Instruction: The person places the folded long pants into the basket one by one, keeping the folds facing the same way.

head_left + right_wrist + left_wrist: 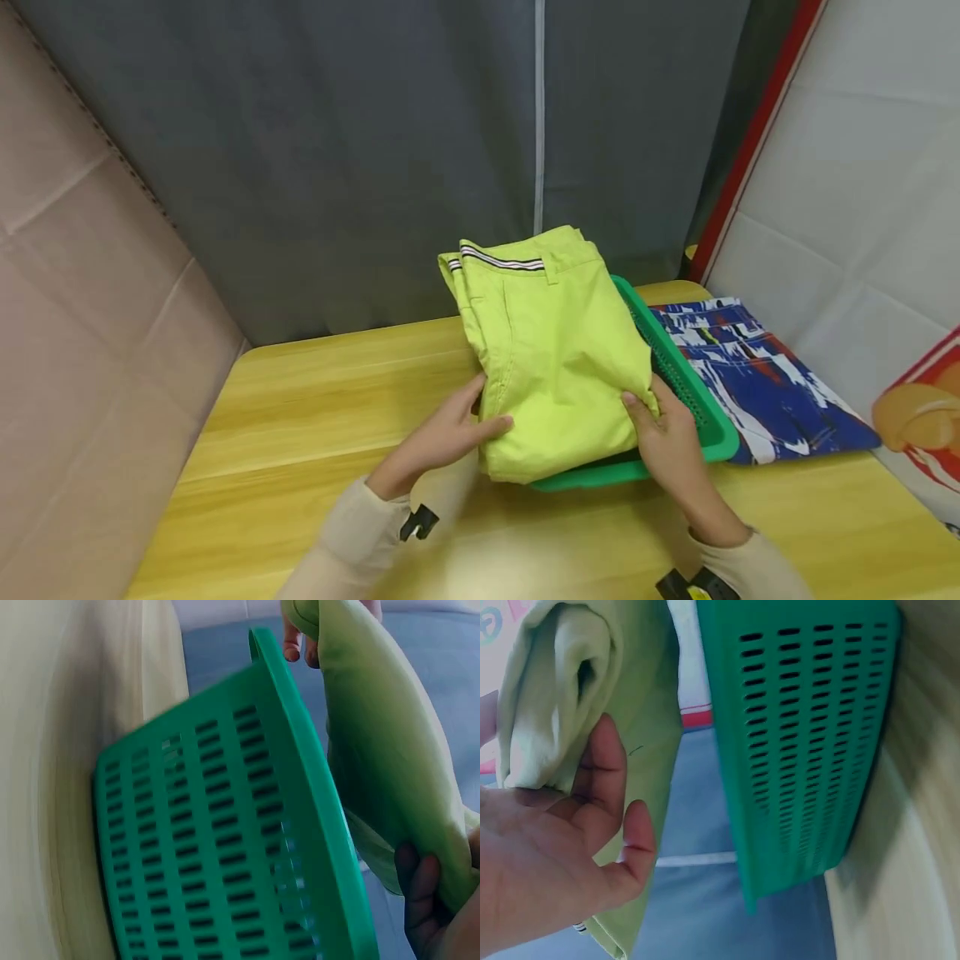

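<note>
Folded lime-green trousers [562,358] with a striped inner waistband are held above a green basket [720,437], hiding much of it. My left hand [446,429] grips their lower left edge, thumb on top; in the left wrist view the left hand [577,832] has its fingers curled under the folded cloth [645,757]. At the lower right edge, my right hand [671,433] pinches the cloth between thumb and fingers. The right wrist view shows the right hand [442,907] on the cloth [390,742], beside the perforated basket wall [217,825].
A folded blue, white and red patterned garment [765,383] lies on the wooden table [315,417], right of the basket. A grey curtain [375,167] hangs behind the table, and pale sheets hang at the left [90,333] and right [862,183].
</note>
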The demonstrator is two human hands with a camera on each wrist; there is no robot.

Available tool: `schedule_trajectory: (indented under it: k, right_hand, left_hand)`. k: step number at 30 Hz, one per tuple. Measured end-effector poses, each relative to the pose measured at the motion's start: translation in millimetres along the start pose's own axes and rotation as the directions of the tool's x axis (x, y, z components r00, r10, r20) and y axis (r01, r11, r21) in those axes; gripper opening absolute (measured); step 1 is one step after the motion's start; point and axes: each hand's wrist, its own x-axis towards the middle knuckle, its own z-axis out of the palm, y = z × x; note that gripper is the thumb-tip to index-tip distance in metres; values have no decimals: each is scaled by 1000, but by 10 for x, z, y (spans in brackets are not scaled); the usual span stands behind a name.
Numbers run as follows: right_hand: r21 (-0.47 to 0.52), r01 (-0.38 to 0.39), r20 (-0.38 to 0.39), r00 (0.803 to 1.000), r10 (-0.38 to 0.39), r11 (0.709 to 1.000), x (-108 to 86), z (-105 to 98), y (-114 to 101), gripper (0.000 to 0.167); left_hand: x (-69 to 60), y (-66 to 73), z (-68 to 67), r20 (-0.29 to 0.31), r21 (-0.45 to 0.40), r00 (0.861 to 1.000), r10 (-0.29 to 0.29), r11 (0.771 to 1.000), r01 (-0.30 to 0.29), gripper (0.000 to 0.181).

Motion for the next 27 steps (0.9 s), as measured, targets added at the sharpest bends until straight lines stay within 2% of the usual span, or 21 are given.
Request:
schedule_trajectory:
  k: [3, 6, 11, 16, 19, 22, 27]
  right_hand:
    - [-23, -22, -4, 1000, 22, 999, -1, -64, 59, 39]
    - [-36, -50, 7, 999, 51, 998, 0, -140, 114, 41]
    - [-59, -108, 36, 993, 110, 992, -4, -271, 210, 45]
    - [-75, -118, 7, 993, 119, 990, 6, -318, 309, 44]
    - [-71, -114, 1, 993, 114, 991, 17, -323, 356, 42]
    - [-72, -115, 14, 993, 117, 991, 26, -332, 398, 44]
    - [-114, -135, 56, 988, 142, 984, 31, -335, 436, 47]
  left_hand:
    - [102, -45, 76, 31, -60, 999, 9, 998, -7, 73]
    - [180, -71, 157, 51, -80, 999, 14, 997, -10, 73]
    - [294, -84, 275, 67, -83, 998, -5, 997, 10, 75]
    - [415, -92, 351, 68, -80, 997, -30, 996, 36, 74]
    - [471, -112, 384, 61, -44, 997, -41, 998, 43, 73]
    - [499, -136, 412, 50, 36, 997, -56, 998, 54, 72]
    - [505, -136, 442, 28, 158, 997, -72, 985, 66, 70]
